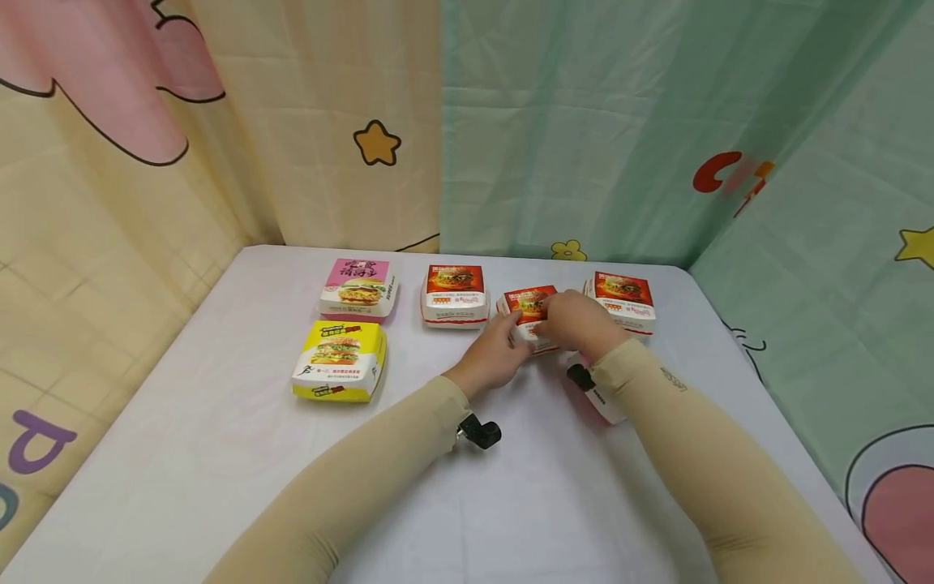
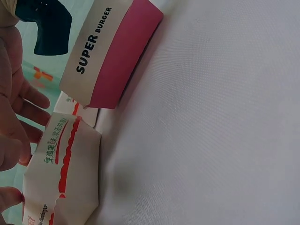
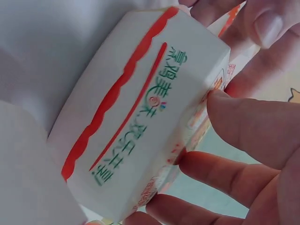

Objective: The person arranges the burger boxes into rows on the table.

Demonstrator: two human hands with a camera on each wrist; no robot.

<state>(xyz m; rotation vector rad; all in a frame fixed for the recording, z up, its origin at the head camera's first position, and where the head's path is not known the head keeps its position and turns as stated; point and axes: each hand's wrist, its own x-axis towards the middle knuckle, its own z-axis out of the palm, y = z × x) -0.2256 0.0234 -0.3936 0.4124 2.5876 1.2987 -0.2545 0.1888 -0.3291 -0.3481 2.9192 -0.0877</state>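
Both hands (image 1: 536,337) grip one red burger box (image 1: 529,307) — upright, lid skyward.

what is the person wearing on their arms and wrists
Both arms are covered by snug beige sleeves, the left sleeve and the right sleeve, each ending at the wrist with the hands bare. The right sleeve bears a small dark printed mark near the wrist. A small black camera is strapped under each wrist: left, right.

Beige sleeves (image 1: 379,478), black wrist cameras (image 1: 479,432)
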